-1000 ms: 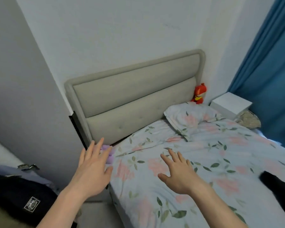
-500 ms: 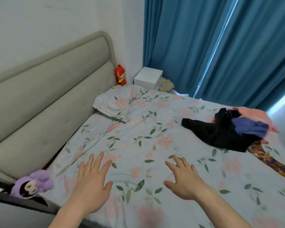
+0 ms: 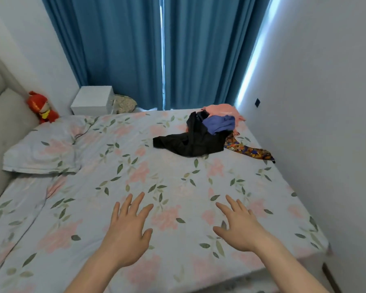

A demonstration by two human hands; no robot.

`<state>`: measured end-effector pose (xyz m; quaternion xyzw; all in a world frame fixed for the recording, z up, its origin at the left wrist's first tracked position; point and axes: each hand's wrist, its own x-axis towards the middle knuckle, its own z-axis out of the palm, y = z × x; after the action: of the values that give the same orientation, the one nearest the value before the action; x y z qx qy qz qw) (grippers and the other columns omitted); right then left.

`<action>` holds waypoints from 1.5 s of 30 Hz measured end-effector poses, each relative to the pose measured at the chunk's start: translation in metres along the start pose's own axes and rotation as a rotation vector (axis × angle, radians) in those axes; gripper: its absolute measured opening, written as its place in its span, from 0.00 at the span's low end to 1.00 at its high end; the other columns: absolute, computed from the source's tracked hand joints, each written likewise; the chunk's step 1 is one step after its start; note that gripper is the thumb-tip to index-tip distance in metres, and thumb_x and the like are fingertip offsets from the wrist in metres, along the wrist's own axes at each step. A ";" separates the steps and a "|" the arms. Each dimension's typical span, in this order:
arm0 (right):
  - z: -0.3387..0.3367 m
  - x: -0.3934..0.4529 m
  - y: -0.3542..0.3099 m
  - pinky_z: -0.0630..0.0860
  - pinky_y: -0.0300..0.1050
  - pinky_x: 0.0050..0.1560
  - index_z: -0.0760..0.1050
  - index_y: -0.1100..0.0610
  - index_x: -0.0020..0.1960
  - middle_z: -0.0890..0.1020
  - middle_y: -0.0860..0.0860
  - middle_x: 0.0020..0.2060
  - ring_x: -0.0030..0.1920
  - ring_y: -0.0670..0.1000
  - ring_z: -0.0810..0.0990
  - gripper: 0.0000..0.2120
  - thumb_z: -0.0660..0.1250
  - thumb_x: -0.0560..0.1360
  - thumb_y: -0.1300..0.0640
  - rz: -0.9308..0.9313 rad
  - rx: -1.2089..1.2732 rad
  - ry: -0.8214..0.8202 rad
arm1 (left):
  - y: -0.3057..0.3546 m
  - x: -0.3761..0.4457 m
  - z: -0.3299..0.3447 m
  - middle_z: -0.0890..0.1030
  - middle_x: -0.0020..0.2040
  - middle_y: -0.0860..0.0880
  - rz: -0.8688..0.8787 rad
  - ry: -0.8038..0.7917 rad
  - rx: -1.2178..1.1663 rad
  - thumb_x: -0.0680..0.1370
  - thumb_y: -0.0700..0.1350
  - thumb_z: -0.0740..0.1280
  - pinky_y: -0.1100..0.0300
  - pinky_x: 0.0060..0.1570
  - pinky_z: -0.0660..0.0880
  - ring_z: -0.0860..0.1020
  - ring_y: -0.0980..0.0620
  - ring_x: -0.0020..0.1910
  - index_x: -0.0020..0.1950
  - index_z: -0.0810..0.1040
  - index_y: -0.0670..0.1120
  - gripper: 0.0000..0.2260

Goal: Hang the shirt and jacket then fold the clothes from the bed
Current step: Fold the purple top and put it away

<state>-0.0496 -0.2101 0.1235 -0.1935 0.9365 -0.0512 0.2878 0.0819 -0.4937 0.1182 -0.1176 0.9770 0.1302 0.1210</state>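
Left hand (image 3: 128, 231) and right hand (image 3: 240, 228) are held spread and empty over the bed (image 3: 76, 208); the clothes pile (image 3: 201, 134) lies well ahead, rightward, nearer the right hand.

Matt floral cotton-like bed sheet (image 3: 135, 166), crumpled cloth clothes (image 3: 199, 140) — soft plush toy (image 3: 41, 107)

- A bed (image 3: 135, 187) under a pale floral sheet fills the view.
- A matching floral pillow (image 3: 44, 149) lies at the far left, beside the headboard.
- A heap of clothes sits far right: a black garment (image 3: 190, 140) spread nearest, a blue-purple piece (image 3: 219, 123) on top, a pink one (image 3: 224, 108) behind, and a multicoloured patterned one (image 3: 249, 152) trailing right.
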 end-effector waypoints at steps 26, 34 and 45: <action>-0.054 -0.119 0.506 0.49 0.59 0.81 0.47 0.43 0.84 0.41 0.50 0.84 0.83 0.58 0.43 0.38 0.60 0.80 0.37 0.330 0.223 0.165 | 0.510 0.159 0.070 0.40 0.84 0.53 0.407 -0.058 0.143 0.84 0.59 0.57 0.43 0.80 0.36 0.36 0.46 0.83 0.83 0.52 0.59 0.28; -0.092 -0.102 0.585 0.44 0.60 0.82 0.45 0.43 0.84 0.38 0.49 0.83 0.83 0.57 0.40 0.38 0.59 0.80 0.36 0.398 0.209 0.123 | 0.586 0.224 0.087 0.39 0.84 0.53 0.411 -0.144 0.150 0.84 0.59 0.57 0.43 0.80 0.36 0.36 0.45 0.83 0.83 0.52 0.59 0.28; -0.129 -0.058 0.723 0.43 0.58 0.82 0.43 0.42 0.84 0.37 0.48 0.83 0.83 0.56 0.39 0.39 0.60 0.81 0.37 0.384 0.164 0.062 | 0.720 0.299 0.116 0.40 0.84 0.50 0.443 -0.136 0.159 0.84 0.58 0.57 0.42 0.80 0.36 0.37 0.44 0.83 0.84 0.51 0.57 0.29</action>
<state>-0.3180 0.4761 0.1106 0.0142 0.9573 -0.0776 0.2781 -0.3645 0.1557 0.0925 0.1186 0.9757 0.0841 0.1639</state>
